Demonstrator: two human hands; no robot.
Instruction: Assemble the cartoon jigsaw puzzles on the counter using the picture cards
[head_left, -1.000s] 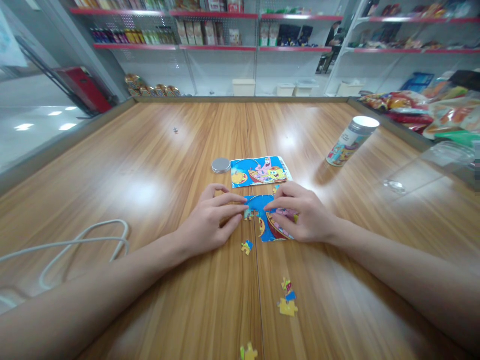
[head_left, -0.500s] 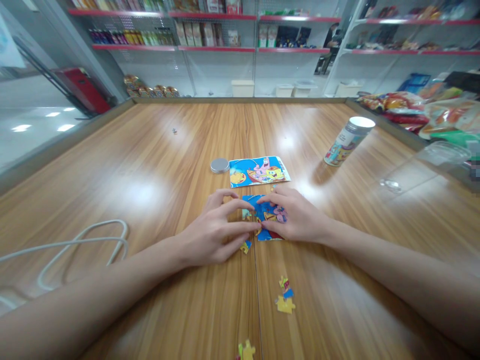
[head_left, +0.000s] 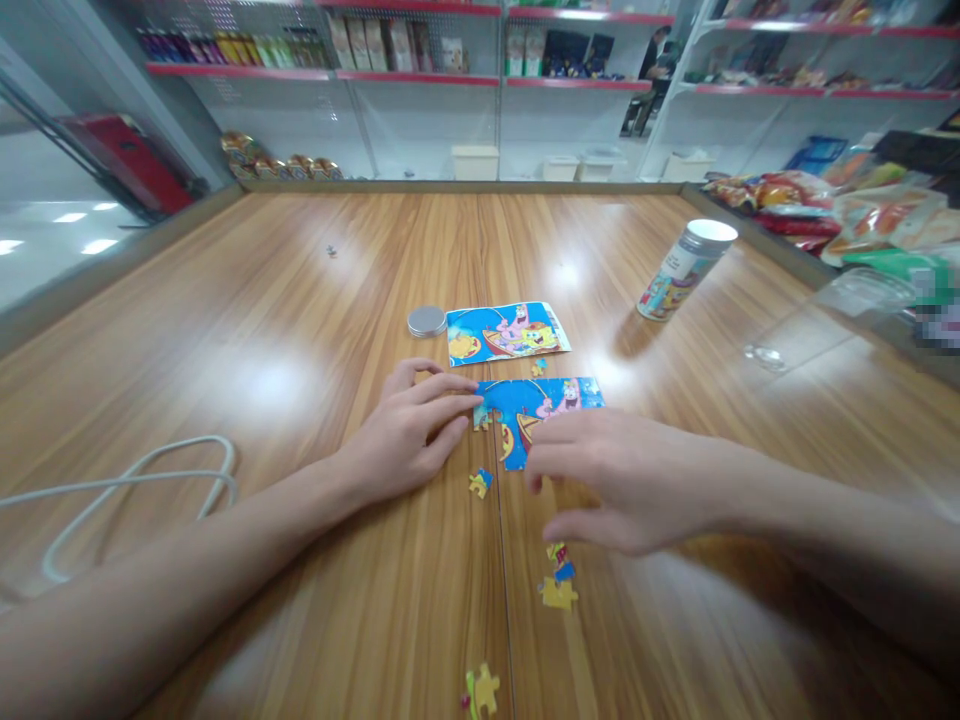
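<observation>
A partly joined blue cartoon jigsaw (head_left: 541, 408) lies on the wooden table (head_left: 300, 330). My left hand (head_left: 405, 432) rests flat at its left edge, fingers stretched out and fingertips touching the jigsaw. My right hand (head_left: 622, 478) hovers just in front of the jigsaw, fingers loosely apart, holding nothing that I can see. Just below its fingers lie loose pieces (head_left: 559, 580). One more piece (head_left: 478, 483) sits by my left hand, and another (head_left: 481, 692) lies near the front edge. The printed reference picture (head_left: 507, 332) is behind the jigsaw.
A round metal lid (head_left: 427, 321) lies left of the picture. A cylindrical tin (head_left: 682, 268) stands at the right. A white cable (head_left: 127, 490) loops at the left. Snack bags (head_left: 840, 210) are piled past the table's right edge; shelves (head_left: 450, 70) stand behind.
My right hand has lifted off the jigsaw and drawn back toward me, over the loose pieces. My left hand stays at the jigsaw's left edge. The view has shifted slightly.
</observation>
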